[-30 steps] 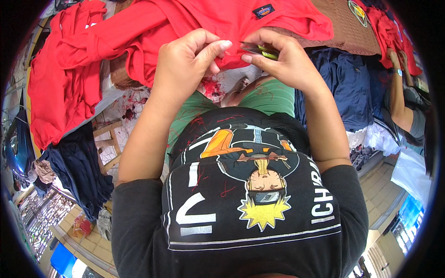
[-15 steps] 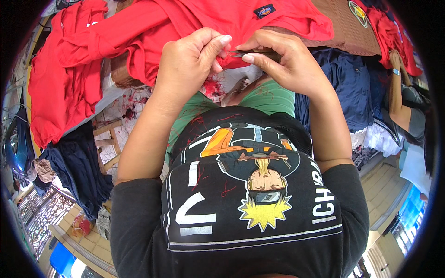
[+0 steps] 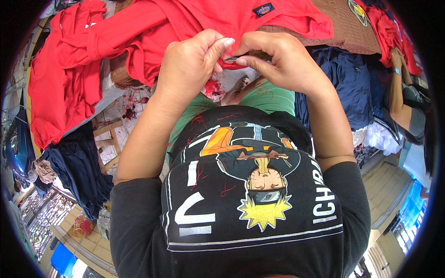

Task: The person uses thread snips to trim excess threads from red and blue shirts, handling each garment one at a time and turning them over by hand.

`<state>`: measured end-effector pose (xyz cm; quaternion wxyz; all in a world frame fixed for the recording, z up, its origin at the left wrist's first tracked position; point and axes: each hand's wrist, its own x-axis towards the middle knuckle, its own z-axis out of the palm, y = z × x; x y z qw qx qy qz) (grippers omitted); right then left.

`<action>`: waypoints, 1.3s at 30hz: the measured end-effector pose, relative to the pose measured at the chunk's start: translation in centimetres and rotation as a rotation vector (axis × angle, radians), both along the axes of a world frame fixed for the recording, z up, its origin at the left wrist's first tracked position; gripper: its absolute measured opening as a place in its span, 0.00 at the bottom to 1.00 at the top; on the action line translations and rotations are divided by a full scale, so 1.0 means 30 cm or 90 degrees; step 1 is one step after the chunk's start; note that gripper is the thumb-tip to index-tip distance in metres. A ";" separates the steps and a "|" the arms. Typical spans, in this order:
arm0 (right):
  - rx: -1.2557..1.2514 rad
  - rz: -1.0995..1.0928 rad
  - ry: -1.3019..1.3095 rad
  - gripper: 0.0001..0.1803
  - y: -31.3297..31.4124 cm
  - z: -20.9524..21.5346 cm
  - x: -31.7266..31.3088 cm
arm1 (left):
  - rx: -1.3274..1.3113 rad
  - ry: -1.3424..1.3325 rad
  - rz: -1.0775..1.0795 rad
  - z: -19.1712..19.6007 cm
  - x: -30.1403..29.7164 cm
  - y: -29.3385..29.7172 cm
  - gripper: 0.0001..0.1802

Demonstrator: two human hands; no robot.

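My left hand point(image 3: 192, 58) is closed in a pinch on the edge of a red garment point(image 3: 162, 21) spread over the work surface. Between the thumb and fingers of my right hand point(image 3: 282, 60) sits a pair of small metal thread snips point(image 3: 233, 59), mostly covered by the hand. Their pointed tips reach the red cloth right beside my left fingertips. A dark label patch point(image 3: 264, 10) shows on the garment above my right hand. Loose red threads point(image 3: 199, 118) lie on my black shirt and green shorts.
Another person's arm point(image 3: 395, 92) reaches to red cloth at the right. Dark blue garments point(image 3: 345, 88) are piled beside my right arm, with more dark cloth point(image 3: 76, 171) hanging at left. A brown padded surface point(image 3: 340, 34) lies under the red garment. Yellow-green cord point(image 3: 358, 11) rests on it.
My right hand has shifted slightly down and left, bringing the snips closer to my left fingertips. My left hand keeps its pinch on the red garment with barely any movement.
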<state>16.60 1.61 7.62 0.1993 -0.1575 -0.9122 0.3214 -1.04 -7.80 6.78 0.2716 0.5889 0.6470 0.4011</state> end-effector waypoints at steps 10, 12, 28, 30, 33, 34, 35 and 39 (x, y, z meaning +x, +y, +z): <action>-0.105 -0.064 -0.014 0.12 0.063 0.082 0.084 | 0.326 0.074 -0.196 0.138 -0.144 -0.022 0.18; 0.008 -0.052 -0.009 0.13 0.076 0.097 0.098 | 0.277 0.035 -0.149 0.139 -0.133 -0.046 0.18; 0.176 -0.236 0.095 0.10 0.184 0.330 0.257 | 0.068 0.151 -0.027 -0.107 -0.051 -0.035 0.12; 0.079 -0.195 0.070 0.12 0.173 0.231 0.233 | 0.007 -0.084 -0.007 -0.070 -0.049 -0.013 0.11; -0.073 -0.161 0.030 0.13 0.111 0.114 0.164 | -0.067 -0.213 -0.017 -0.021 -0.052 -0.003 0.12; -0.040 -0.125 0.035 0.12 0.108 0.093 0.140 | -0.068 -0.230 -0.033 -0.013 -0.050 -0.006 0.13; -0.006 -0.097 0.035 0.11 0.101 0.080 0.125 | -0.071 -0.257 -0.046 -0.013 -0.050 -0.007 0.13; 0.098 -0.063 0.068 0.11 0.076 0.057 0.077 | -0.087 -0.330 -0.075 -0.017 -0.053 -0.007 0.13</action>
